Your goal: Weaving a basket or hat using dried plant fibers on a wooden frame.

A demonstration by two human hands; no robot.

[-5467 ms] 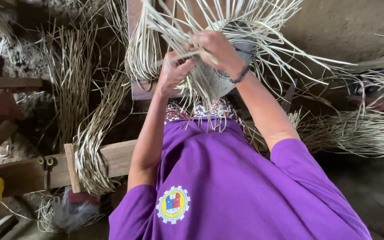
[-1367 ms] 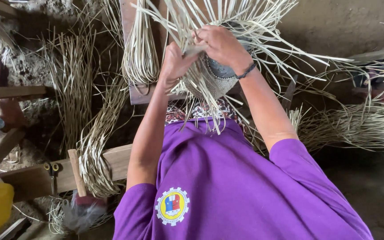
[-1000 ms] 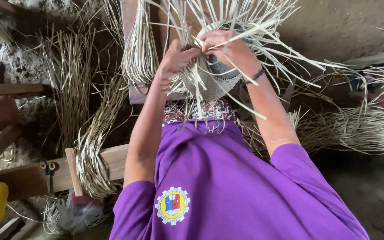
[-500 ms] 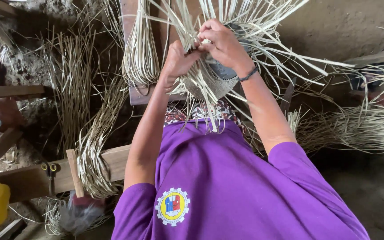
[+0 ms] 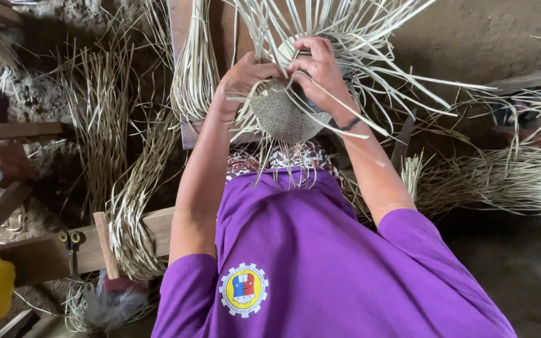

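Nearest, my purple shirt [image 5: 320, 263] fills the lower view. Above my lap, my left hand [image 5: 240, 80] and right hand [image 5: 320, 74] both clutch the half-woven basket [image 5: 283, 112], its loose strips [image 5: 370, 37] fanning outward. Scissors [image 5: 70, 247] lie on a plank [image 5: 45, 253] left; straw bundles [image 5: 133, 213] surround me.

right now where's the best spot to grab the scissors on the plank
Probably by the yellow handle loops at the top of the scissors, reaching down from above. They lie flat on the plank with blades pointing toward the near edge, loops clear of the hammer beside them.
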